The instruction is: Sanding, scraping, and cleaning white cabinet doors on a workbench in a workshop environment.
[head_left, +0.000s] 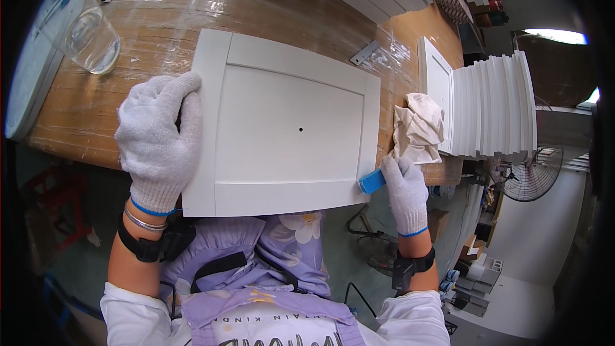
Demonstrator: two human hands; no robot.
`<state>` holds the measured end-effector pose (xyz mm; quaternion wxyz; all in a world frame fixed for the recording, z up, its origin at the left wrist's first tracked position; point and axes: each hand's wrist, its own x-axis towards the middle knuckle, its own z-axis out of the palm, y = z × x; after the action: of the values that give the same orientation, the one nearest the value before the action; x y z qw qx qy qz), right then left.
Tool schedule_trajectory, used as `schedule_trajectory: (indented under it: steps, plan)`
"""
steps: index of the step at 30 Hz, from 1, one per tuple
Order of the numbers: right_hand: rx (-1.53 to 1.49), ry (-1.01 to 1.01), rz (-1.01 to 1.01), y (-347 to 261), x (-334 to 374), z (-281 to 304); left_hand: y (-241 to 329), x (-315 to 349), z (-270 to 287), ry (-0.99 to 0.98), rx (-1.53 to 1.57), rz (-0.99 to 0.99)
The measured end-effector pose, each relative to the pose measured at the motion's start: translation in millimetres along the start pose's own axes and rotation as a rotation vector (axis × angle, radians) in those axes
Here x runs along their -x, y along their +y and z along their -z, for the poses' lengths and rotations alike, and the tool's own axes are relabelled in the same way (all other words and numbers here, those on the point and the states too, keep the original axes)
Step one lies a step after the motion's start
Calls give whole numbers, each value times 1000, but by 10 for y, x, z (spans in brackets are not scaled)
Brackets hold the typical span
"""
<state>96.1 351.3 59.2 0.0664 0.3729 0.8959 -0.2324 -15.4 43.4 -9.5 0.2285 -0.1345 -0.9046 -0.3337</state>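
A white framed cabinet door panel with a small dark hole in its middle lies flat on the wooden table. My left hand, in a white knit glove, rests flat on the panel's left frame edge. My gloved right hand grips a small blue block pressed against the panel's near right corner.
A crumpled white cloth lies right of the panel. Behind it stands a stack of several white panels. A clear plastic cup sits at the far left, a metal bracket beyond the panel. A floor fan stands below right.
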Motion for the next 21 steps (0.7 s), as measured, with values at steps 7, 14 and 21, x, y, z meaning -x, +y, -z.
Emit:
schedule_trajectory:
  steps: [7,14,21]
  plan:
    - [13,19,-11,-13,20,-1,5,0,2,-9,5,6]
    - [7,19,30,-55,38,-8,2,7,-4,-2,-4,2]
    - [-35,26,-30,-34,25,22,-1,3,-18,26,2,-17]
